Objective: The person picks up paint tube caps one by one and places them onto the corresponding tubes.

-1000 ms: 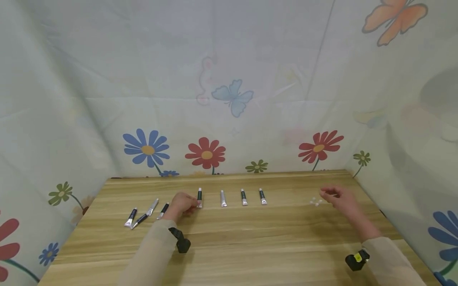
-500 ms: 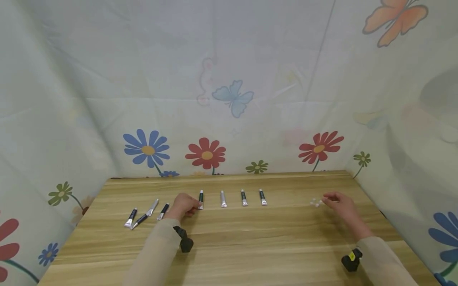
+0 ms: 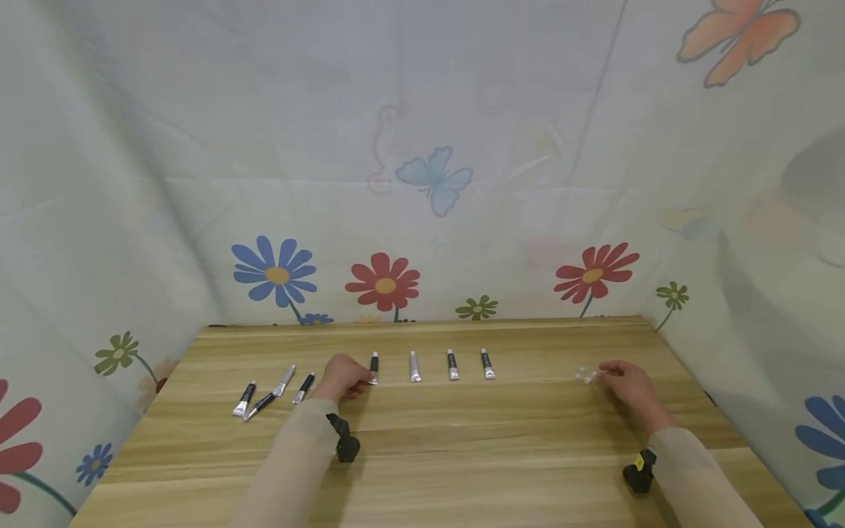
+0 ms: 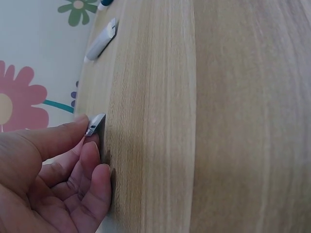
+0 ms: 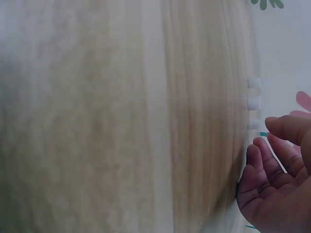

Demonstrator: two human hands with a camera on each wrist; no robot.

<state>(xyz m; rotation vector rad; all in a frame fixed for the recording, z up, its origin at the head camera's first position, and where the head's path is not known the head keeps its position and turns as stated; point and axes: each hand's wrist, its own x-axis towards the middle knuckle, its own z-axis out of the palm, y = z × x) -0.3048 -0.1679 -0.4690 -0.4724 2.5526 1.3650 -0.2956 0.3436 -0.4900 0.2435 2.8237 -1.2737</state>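
Observation:
In the head view my left hand (image 3: 345,377) pinches the flat silver end of a dark paint tube (image 3: 374,364) on the table. The left wrist view shows the tube's crimped end (image 4: 96,124) between thumb and index finger. To its right lie a silver paint tube (image 3: 414,366) and two dark-labelled paint tubes (image 3: 452,364), spaced in a row. My right hand (image 3: 631,386) is at the far right, fingers loosely bent, beside a cluster of small white pieces (image 3: 584,375). In the right wrist view its thumb and index finger stand apart, close to several white cylindrical pieces (image 5: 254,104).
Left of my left hand lies a loose group of paint tubes (image 3: 243,400), some overlapping. The wooden table (image 3: 462,455) ends at a flowered cloth (image 3: 515,220) hung behind it and at both sides.
My left hand and the tube it pinches have shifted slightly right. My right hand has come lower and nearer the white pieces. The view has also shifted a little.

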